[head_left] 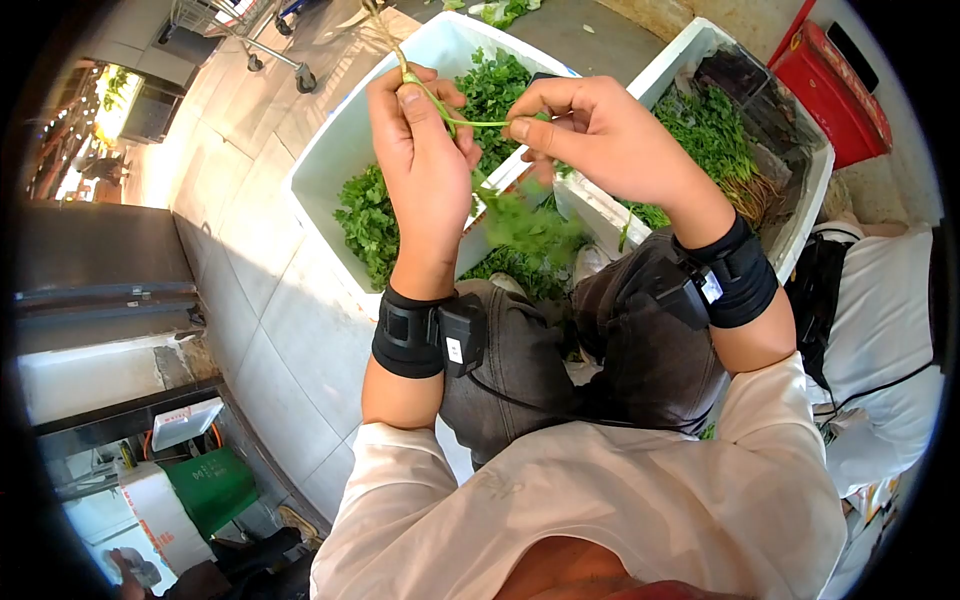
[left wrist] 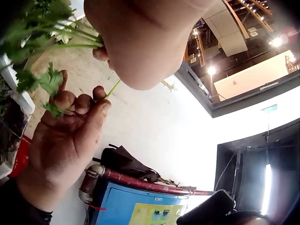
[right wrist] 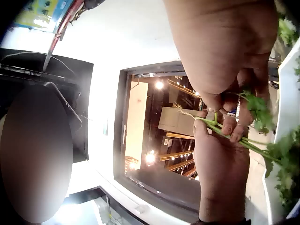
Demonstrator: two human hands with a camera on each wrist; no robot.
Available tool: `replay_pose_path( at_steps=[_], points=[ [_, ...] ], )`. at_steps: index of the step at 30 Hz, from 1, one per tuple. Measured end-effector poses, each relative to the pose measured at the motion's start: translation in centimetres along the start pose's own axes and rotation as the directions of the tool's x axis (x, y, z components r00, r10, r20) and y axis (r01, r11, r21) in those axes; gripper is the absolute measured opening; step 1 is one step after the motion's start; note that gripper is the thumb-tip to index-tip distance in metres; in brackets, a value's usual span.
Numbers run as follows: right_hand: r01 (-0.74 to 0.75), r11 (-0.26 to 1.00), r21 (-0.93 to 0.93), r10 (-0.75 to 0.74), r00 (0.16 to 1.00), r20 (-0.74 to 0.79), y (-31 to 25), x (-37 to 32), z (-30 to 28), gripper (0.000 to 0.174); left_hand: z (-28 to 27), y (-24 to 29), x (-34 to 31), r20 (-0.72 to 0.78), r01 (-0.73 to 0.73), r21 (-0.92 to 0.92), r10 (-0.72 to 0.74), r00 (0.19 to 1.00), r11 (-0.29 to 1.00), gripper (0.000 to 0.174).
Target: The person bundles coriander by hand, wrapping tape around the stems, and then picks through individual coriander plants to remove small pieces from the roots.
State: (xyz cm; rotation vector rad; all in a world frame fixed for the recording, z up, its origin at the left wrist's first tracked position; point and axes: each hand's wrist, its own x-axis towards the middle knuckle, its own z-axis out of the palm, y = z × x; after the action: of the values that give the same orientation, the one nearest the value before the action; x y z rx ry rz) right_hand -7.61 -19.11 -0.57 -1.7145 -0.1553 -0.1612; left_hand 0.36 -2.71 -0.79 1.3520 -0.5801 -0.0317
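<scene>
My left hand [head_left: 425, 150] grips a coriander plant [head_left: 400, 62] near its base, thumb against the pale stem. Its root points up and away, past the fingers. With thumb and forefinger, my right hand [head_left: 610, 135] pinches one thin green stalk [head_left: 482, 124], which stretches sideways between both hands. In the right wrist view, several stalks [right wrist: 253, 148] run through the left fingers to leaves at the right. The left wrist view shows small leaves [left wrist: 50, 79] beside the right fingers. Blurred leaves [head_left: 535, 230] hang below the hands in the head view.
A white foam box [head_left: 325, 225] with leafy bunches stands before my knees. Another foam box [head_left: 818, 185], at the right, holds greens with roots. Beyond it is a red box [head_left: 835, 95]. A cart [head_left: 275, 55] stands far left; a person in white [head_left: 885, 330] is close at right.
</scene>
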Motion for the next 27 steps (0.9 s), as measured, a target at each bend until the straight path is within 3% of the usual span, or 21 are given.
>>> replay_pose_path(
  at_steps=[4,6,7,9,10,11,13,15,17,23,25,26,27],
  points=[
    [-0.044,0.999,-0.013,0.043,0.998,-0.053,-0.9,-0.2,0.0,0.02,-0.3,-0.4,0.1,0.013,-0.053,0.136,0.052,0.999,0.989,0.019],
    [-0.065,0.987,-0.145,0.065,0.998,-0.004,-0.5,-0.2,-0.2,0.021,-0.4,-0.7,0.2,0.026,-0.11,0.189,0.107,0.994,0.976,0.019],
    [-0.065,0.987,-0.146,0.065,0.998,-0.004,0.3,-0.2,-0.3,0.021,-0.4,-0.8,0.3,0.024,-0.113,0.137,0.111,0.994,0.984,0.019],
    [0.138,0.945,-0.297,-0.103,0.986,0.132,1.7,0.0,-0.2,0.025,-0.3,-0.8,0.4,0.024,-0.116,0.084,0.115,0.993,0.99,0.019],
    [0.088,0.908,-0.409,0.008,0.974,0.225,1.1,-0.2,-0.4,0.028,-0.1,-0.9,0.5,-0.008,-0.104,-0.046,0.104,0.995,0.993,0.019],
    [0.087,0.908,-0.41,0.007,0.975,0.223,1.5,-0.4,-0.5,0.028,0.0,-0.9,0.6,-0.038,-0.094,-0.176,0.089,0.995,0.98,0.018],
    [0.197,0.691,-0.695,-0.159,0.98,0.12,2.5,-1.0,-0.6,0.029,-0.1,-0.9,0.6,-0.01,-0.085,-0.248,0.085,0.996,0.965,0.018],
    [0.136,0.724,-0.676,-0.101,0.991,0.091,2.4,-1.1,-1.4,0.03,-0.1,-1.0,0.6,-0.002,-0.081,-0.363,0.086,0.996,0.928,0.017],
    [-0.032,0.798,-0.602,-0.01,0.998,-0.066,2.0,-1.0,-1.8,0.026,-0.2,-1.2,0.6,0.005,-0.065,-0.394,0.073,0.997,0.917,0.016],
    [0.048,0.871,-0.489,-0.15,0.974,-0.171,1.4,-0.4,-1.9,0.028,0.3,-1.3,0.4,0.049,0.008,-0.477,0.017,0.999,0.879,0.014],
    [0.172,0.885,-0.433,-0.193,0.981,-0.005,1.4,-0.3,-1.9,0.027,0.6,-1.2,0.4,0.073,0.011,-0.488,0.028,0.997,0.873,0.014],
    [0.265,0.831,-0.49,-0.243,0.964,0.109,2.0,-0.4,-2.0,0.023,0.8,-1.0,0.3,0.056,0.021,-0.487,0.008,0.998,0.873,0.013],
    [0.262,0.831,-0.49,-0.243,0.964,0.103,2.4,-0.6,-2.3,0.023,1.1,-0.9,0.2,0.041,0.03,-0.487,-0.011,0.999,0.873,0.013]
  ],
)
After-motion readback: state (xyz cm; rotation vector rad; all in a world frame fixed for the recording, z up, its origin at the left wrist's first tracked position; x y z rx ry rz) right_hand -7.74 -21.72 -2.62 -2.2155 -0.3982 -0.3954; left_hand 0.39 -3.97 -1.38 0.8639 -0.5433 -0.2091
